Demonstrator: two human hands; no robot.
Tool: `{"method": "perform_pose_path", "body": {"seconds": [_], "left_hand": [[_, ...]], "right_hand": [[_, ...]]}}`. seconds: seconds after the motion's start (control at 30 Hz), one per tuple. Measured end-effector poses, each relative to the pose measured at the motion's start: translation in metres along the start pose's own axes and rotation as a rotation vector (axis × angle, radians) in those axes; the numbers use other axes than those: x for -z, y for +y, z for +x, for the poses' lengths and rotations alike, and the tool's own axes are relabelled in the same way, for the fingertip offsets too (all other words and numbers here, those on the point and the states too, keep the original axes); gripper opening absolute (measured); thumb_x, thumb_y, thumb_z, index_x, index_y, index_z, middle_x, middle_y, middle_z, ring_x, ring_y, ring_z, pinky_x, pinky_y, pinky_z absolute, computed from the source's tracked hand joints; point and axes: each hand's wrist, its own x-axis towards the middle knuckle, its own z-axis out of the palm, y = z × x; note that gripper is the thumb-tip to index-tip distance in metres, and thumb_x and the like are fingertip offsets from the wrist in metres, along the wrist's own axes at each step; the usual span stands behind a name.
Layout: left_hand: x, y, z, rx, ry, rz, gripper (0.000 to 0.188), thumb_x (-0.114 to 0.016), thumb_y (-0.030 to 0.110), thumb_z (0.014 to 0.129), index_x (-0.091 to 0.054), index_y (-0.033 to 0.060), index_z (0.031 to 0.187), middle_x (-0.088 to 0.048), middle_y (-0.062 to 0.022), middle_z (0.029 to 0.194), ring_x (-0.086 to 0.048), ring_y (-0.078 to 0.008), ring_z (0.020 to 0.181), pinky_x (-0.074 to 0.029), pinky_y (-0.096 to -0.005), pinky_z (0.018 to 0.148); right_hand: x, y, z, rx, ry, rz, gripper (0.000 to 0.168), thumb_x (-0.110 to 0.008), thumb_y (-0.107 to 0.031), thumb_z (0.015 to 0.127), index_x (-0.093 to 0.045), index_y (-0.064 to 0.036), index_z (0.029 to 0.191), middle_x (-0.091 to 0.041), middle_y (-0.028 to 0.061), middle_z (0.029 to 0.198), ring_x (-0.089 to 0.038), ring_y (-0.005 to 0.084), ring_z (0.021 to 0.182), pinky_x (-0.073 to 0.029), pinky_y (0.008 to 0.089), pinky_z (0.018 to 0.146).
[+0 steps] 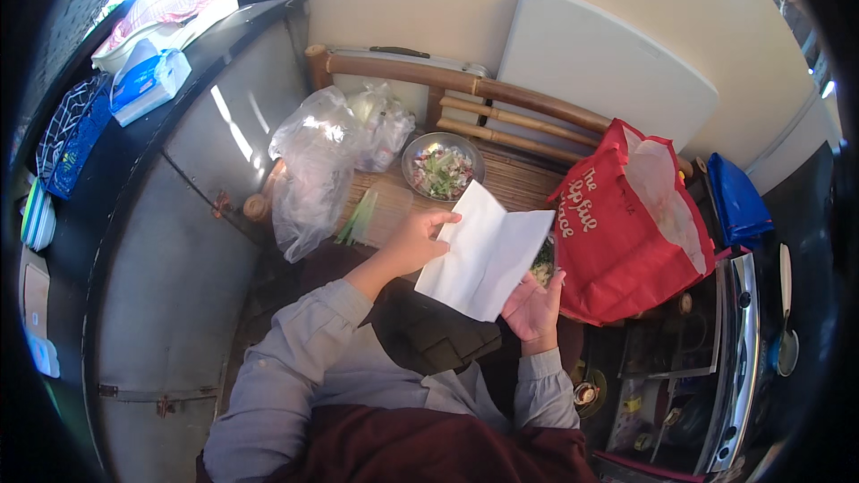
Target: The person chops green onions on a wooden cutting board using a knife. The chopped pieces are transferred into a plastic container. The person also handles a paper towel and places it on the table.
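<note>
A creased white paper sheet (pixel 490 241), folded down its middle, is spread in front of me. My left hand (pixel 423 241) pinches its left edge between thumb and fingers. At the lower right edge is my right hand (pixel 533 308), palm up with the thumb apart; some fingers go behind the paper, so their grip is hidden. Just past that hand, a clear container (pixel 545 263) of green and pale chopped food shows partly. Beyond the paper, a metal bowl (pixel 409 173) of chopped vegetables rests on the bamboo bench (pixel 513 184). Cut green stalks (pixel 359 218) lie beside a translucent board (pixel 389 204).
Plastic bags (pixel 315 161) sit on the bench's left. A red shopping bag (pixel 624 248) stands at right, before a blue pouch (pixel 738 201). Left is a dark counter (pixel 144 141) with a tissue pack (pixel 149 84). At far right, a ladle (pixel 785 322) lies on a dark surface.
</note>
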Motion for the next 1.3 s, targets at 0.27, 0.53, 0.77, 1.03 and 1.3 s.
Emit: {"method": "perform_pose_path", "body": {"seconds": [0.27,0.53,0.77,1.03,1.3], "left_hand": [[0.002,-0.04,0.022,-0.143,0.076,0.251,0.047,-0.055,-0.007,0.076,-0.054,0.0001,0.122,-0.06,-0.0029,0.109,-0.057,-0.0078,0.086,-0.047,-0.0224,0.072],[-0.001,-0.118,0.036,0.02,0.411,-0.074,0.031,-0.057,-0.001,0.079,-0.061,0.0021,0.11,-0.06,-0.003,0.102,-0.055,-0.0101,0.079,-0.046,-0.0263,0.067],[-0.07,-0.232,0.022,1.009,0.915,-0.656,0.043,-0.061,0.027,0.085,-0.048,0.0044,0.119,-0.053,-0.017,0.101,-0.053,-0.0285,0.09,-0.046,-0.0456,0.08],[-0.101,-0.29,0.026,0.769,0.672,-0.979,0.047,-0.056,0.025,0.091,-0.035,0.0021,0.127,-0.044,-0.0214,0.123,-0.047,-0.0385,0.109,-0.039,-0.0508,0.093],[-0.095,-0.279,0.013,0.688,0.692,-0.976,0.036,-0.055,0.013,0.091,-0.037,0.0113,0.122,-0.047,-0.0135,0.119,-0.049,-0.0322,0.108,-0.039,-0.0484,0.094]], "right_hand": [[0.045,0.001,0.059,-0.151,0.307,-0.412,0.045,-0.058,-0.024,0.088,-0.046,0.003,0.122,-0.057,0.0145,0.116,-0.057,0.0223,0.102,-0.046,0.036,0.089],[0.093,0.007,0.106,-0.033,0.481,-0.806,0.023,-0.054,0.002,0.083,-0.056,0.004,0.106,-0.064,0.008,0.095,-0.061,0.0143,0.081,-0.048,0.0279,0.074],[0.12,-0.004,0.109,0.341,0.585,-1.262,0.021,-0.057,-0.002,0.081,-0.058,0.002,0.102,-0.064,0.0198,0.089,-0.064,0.0292,0.079,-0.048,0.0345,0.07],[0.112,-0.024,0.105,0.368,0.688,-1.135,0.022,-0.055,-0.001,0.083,-0.058,0.003,0.104,-0.066,0.0143,0.085,-0.063,0.0187,0.076,-0.047,0.0303,0.07],[0.118,-0.026,0.101,0.396,0.734,-1.164,0.023,-0.056,-0.002,0.083,-0.058,0.004,0.105,-0.066,0.0152,0.086,-0.064,0.0194,0.076,-0.048,0.0304,0.07]]}}
